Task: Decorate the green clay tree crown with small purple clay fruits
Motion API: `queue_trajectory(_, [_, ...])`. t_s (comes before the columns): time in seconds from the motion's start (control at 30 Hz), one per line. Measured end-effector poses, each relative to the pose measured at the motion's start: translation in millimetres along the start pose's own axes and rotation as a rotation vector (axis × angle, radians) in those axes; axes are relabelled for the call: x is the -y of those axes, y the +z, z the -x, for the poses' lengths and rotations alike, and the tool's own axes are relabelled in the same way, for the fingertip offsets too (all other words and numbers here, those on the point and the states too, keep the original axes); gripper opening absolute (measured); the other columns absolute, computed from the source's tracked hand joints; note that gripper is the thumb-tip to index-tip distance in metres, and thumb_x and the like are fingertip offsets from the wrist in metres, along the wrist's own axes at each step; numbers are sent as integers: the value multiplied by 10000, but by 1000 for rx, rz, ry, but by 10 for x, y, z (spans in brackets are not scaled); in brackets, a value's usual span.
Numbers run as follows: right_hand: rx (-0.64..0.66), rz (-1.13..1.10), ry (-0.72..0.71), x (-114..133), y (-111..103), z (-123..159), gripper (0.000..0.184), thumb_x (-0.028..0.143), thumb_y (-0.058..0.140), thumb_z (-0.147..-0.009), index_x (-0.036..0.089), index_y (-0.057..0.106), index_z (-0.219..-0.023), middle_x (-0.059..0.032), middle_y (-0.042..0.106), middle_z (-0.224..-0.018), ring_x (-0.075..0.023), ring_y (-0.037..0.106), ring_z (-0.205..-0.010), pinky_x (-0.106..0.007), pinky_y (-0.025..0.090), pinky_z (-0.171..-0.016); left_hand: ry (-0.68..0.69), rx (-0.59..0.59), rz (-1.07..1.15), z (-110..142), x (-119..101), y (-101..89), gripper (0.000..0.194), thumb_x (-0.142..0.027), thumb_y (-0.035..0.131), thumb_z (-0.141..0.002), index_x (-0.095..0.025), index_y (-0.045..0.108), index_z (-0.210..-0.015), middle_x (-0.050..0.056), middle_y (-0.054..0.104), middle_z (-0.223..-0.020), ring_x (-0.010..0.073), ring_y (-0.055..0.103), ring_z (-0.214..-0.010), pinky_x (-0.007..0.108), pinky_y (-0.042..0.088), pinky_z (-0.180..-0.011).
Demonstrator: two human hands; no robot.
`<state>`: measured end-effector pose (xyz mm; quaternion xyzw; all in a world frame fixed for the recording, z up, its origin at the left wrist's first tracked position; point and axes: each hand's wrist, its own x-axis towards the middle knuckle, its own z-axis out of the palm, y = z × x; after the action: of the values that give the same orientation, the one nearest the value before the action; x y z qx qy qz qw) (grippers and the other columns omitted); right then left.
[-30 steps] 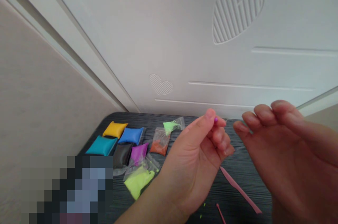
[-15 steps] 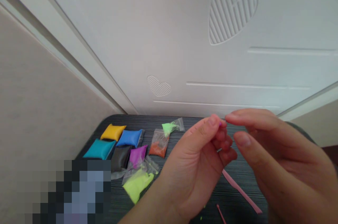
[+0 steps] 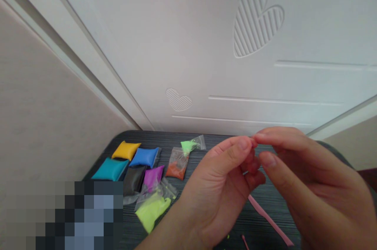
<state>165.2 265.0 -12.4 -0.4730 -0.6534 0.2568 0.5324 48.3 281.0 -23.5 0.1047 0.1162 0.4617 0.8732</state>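
Observation:
My left hand (image 3: 219,187) is raised over the dark table, its thumb pinched against the index fingertip. A tiny purple piece of clay showed in this pinch a moment ago; the fingertips hide it now. From the right, my right hand (image 3: 318,183) comes in with thumb and index finger apart. Its index fingertip touches the tips of my left fingers, and nothing shows between its own fingers. Under the hands lies a pink modelling tool (image 3: 269,220), partly covered by them. The tip of a second thin pink tool (image 3: 245,242) shows at the bottom edge.
Bags of coloured clay lie at the left: yellow (image 3: 126,151), blue (image 3: 145,157), teal (image 3: 110,168), black (image 3: 134,179), purple (image 3: 153,177) and lime (image 3: 153,208). An orange bag (image 3: 176,167) and a green bag (image 3: 187,146) lie mid-table. Behind rises a white panel (image 3: 147,46).
My right index fingertip has closed the small gap to my left fingertips. The purple speck has gone out of sight. The camera view has tilted slightly upward.

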Motion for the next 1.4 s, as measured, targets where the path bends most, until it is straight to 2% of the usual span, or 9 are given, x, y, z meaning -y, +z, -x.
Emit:
queue_trajectory(0.13, [14,103,-65,-2,-41,-10,261,172,574,-760,306,596,-983,36,608,-964,-122,579,-846,-225,467,-738,-37,22,-25,5,-7,-33,111,-178,556,-776,-114,645,-758,-9,511,-656,46,472,-627,175,391,-625])
queue_trajectory(0.3, [63,179,-140,7,-89,-9,285,118,587,-743,298,600,-963,55,605,-957,-83,570,-848,-155,465,-703,-65,6,-99,-10,-1,-66,112,-205,589,-753,-113,649,-778,-17,496,-643,38,441,-604,192,394,-651])
queue_trajectory(0.47, [55,270,-160,-27,-103,-27,260,136,592,-746,308,595,-942,83,611,-940,-51,559,-825,-115,437,-733,-41,-39,-200,-53,-10,-106,101,-220,625,-720,-127,655,-747,-16,494,-648,46,434,-613,217,398,-672])
queue_trajectory(0.77, [54,372,-148,-140,-80,-86,191,167,575,-767,299,588,-905,89,617,-890,-44,550,-825,-122,414,-734,-26,-95,-301,-129,-17,-180,170,-279,574,-762,-120,625,-733,-6,469,-648,57,424,-595,221,374,-604])
queue_trajectory(0.87, [25,358,-150,-110,-103,-90,190,167,575,-769,297,588,-907,86,619,-892,-43,549,-830,-120,406,-751,37,-134,-330,-148,-62,-176,219,-316,536,-788,-115,621,-774,-4,466,-660,53,418,-584,203,349,-552])
queue_trajectory(0.97, [-74,324,-153,20,-218,-4,176,180,573,-772,299,595,-900,76,616,-895,-53,550,-826,-133,412,-739,126,-152,-337,-138,-135,-142,215,-319,529,-792,-119,607,-797,-15,439,-649,52,410,-583,196,341,-534])
queue_trajectory(1.17, [-290,197,-96,272,-448,308,171,193,577,-770,298,609,-900,54,615,-889,-76,563,-801,-167,437,-693,262,-100,-340,80,-227,48,167,-279,517,-799,-133,565,-734,-15,438,-665,63,416,-595,211,352,-538])
queue_trajectory(1.23, [-277,136,-65,253,-428,355,150,216,570,-777,305,612,-891,59,619,-873,-74,562,-798,-164,438,-683,296,-55,-358,199,-239,120,165,-266,504,-806,-136,557,-719,-15,434,-661,66,414,-597,220,358,-551])
queue_trajectory(1.4, [-95,206,26,153,-325,363,107,278,550,-781,260,633,-846,32,639,-834,-112,577,-794,-237,440,-730,461,32,-490,448,-307,188,186,-240,465,-821,-137,554,-694,-10,442,-649,74,414,-605,231,364,-576])
